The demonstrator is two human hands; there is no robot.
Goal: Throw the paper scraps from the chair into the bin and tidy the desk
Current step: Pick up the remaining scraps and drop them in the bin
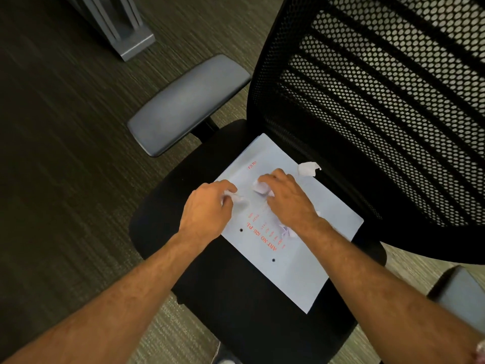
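While both hands were reaching down over the office chair (pixel 225 285), each of them was busy with a paper scrap. The left hand (pixel 207 208), in the middle of the frame, had its fingers curled around a small crumpled white scrap (pixel 232 197) and pinched it. The right hand (pixel 286 198), just to the right of it, had its fingers bent over another crumpled scrap (pixel 259 186) and held it against the sheet below. The two hands were near each other but did not touch.

Under the hands lay a pale blue sheet (pixel 296 264) with red printed text and two punched holes; it rested flat on the black seat and ran diagonally from the centre toward the lower right of the frame. A third scrap (pixel 308 169), torn and white, lay at the upper edge of the sheet, just beside the mesh backrest (pixel 380 101) that filled the upper right of the frame. A fourth small scrap (pixel 286 231) lay on the sheet close under the right wrist.

One grey armrest (pixel 183 103) stood at the upper left of the seat, and part of the other armrest (pixel 462 298) showed at the right edge. Around the chair was a dark striped carpet floor (pixel 65 153), and a grey metal base (pixel 126 30) stood on it at the top left.
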